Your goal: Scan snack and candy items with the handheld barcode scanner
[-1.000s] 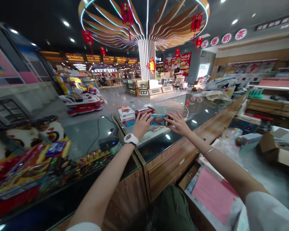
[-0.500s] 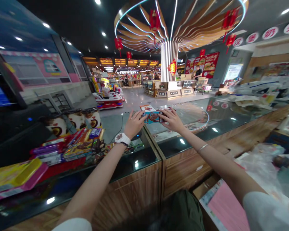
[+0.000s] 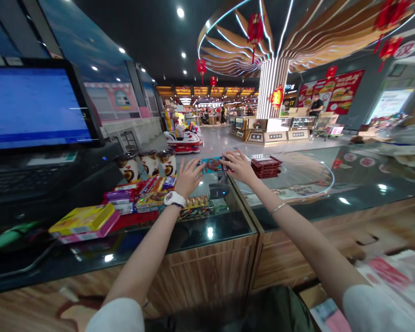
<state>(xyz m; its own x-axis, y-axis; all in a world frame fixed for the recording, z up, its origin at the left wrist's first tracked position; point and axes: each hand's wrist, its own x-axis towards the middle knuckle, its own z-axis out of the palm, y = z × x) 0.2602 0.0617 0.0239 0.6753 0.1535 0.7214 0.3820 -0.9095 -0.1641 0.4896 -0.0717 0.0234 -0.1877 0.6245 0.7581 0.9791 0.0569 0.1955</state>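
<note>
A small blue snack box (image 3: pixel 212 164) with a brown picture on its front is held between my two hands, above the glass counter. My left hand (image 3: pixel 189 177), with a white watch on the wrist, grips the box's left end, fingers partly spread. At the right end my right hand (image 3: pixel 240 167) has its fingers over the top and side; a thin bangle circles that wrist. Right beside that hand lies a stack of dark red packets (image 3: pixel 266 167). Below the box sits a dark device with a blue light (image 3: pixel 218 190).
Left of my hands lie many candy bars (image 3: pixel 152 191) and a yellow box (image 3: pixel 85 219) on a pink one. Behind them stand printed cups (image 3: pixel 127 166). A monitor (image 3: pixel 34 106) and keyboard (image 3: pixel 17 180) occupy the far left. A person (image 3: pixel 316 106) stands in the background.
My view has turned left, bringing the monitor and keyboard in. Both hands have carried the snack box leftward past the counter seam. The dark red stack now shows clear of my right hand.
</note>
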